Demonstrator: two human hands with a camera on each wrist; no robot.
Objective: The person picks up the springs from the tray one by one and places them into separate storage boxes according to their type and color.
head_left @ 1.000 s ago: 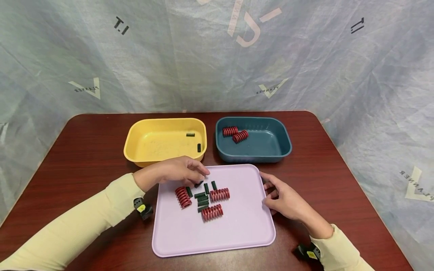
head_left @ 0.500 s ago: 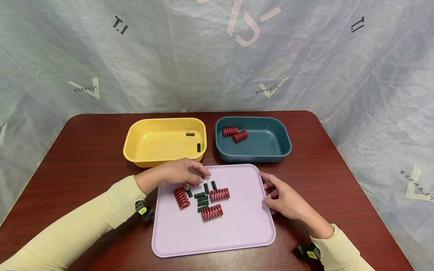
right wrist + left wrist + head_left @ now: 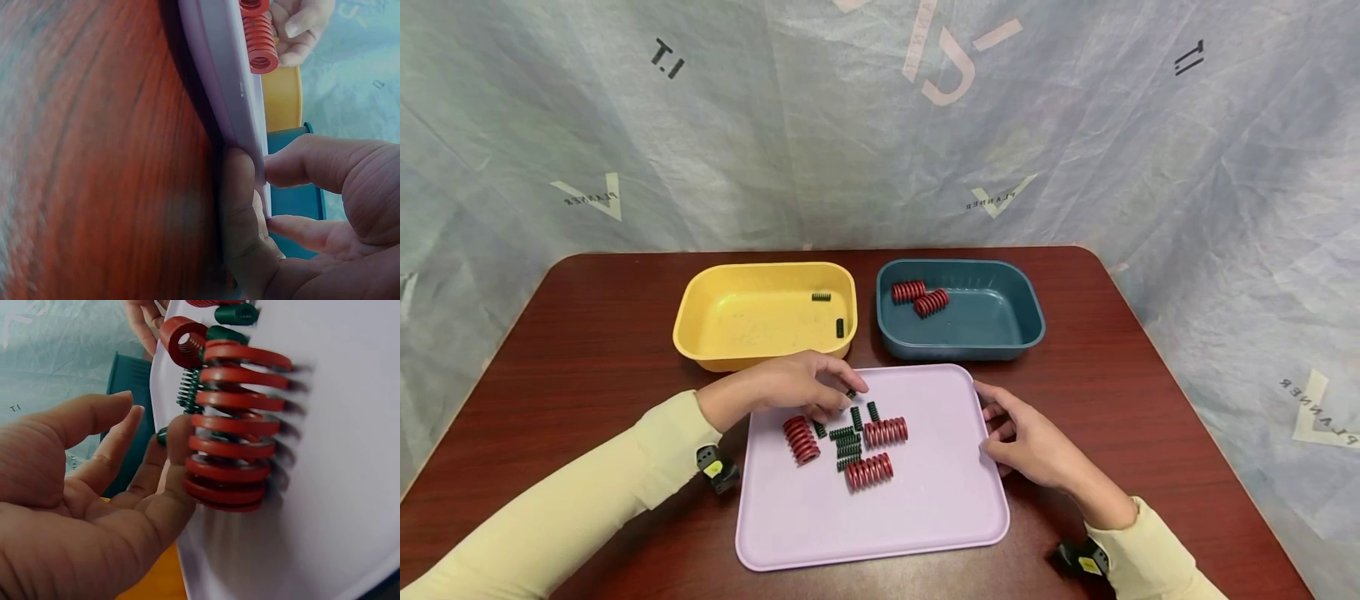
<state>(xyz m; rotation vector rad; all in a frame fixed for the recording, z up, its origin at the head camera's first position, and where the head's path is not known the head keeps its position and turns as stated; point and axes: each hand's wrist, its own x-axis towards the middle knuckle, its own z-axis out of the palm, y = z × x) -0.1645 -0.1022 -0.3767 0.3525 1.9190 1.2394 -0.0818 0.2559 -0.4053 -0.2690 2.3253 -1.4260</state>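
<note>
My left hand (image 3: 805, 385) hovers over the far left of the lilac tray (image 3: 925, 512), its thumb and index finger apart. In the left wrist view, one of its fingers lies against a thick red coil spring (image 3: 234, 428). A small dark green spring (image 3: 851, 394) shows by the index fingertip. Several more green springs (image 3: 848, 447) lie in a cluster mid-tray. Beside them rest two other red springs, one nearer (image 3: 870, 472) and one farther (image 3: 887, 431). My right hand (image 3: 1033, 442) grips the tray's right edge, thumb above and fingers at the underside.
Behind the tray, a yellow bin (image 3: 730, 354) holds two small green springs (image 3: 822, 297). To its right, a blue bin (image 3: 962, 353) holds two red springs (image 3: 908, 291). Everything stands on a dark red wooden table (image 3: 595, 333) with a grey-white sheet (image 3: 775, 125) behind it.
The left red spring has shifted slightly left, with my left hand's fingers beside it. The green spring near my left fingertips now shows farther back. My right hand stays on the tray edge.
</note>
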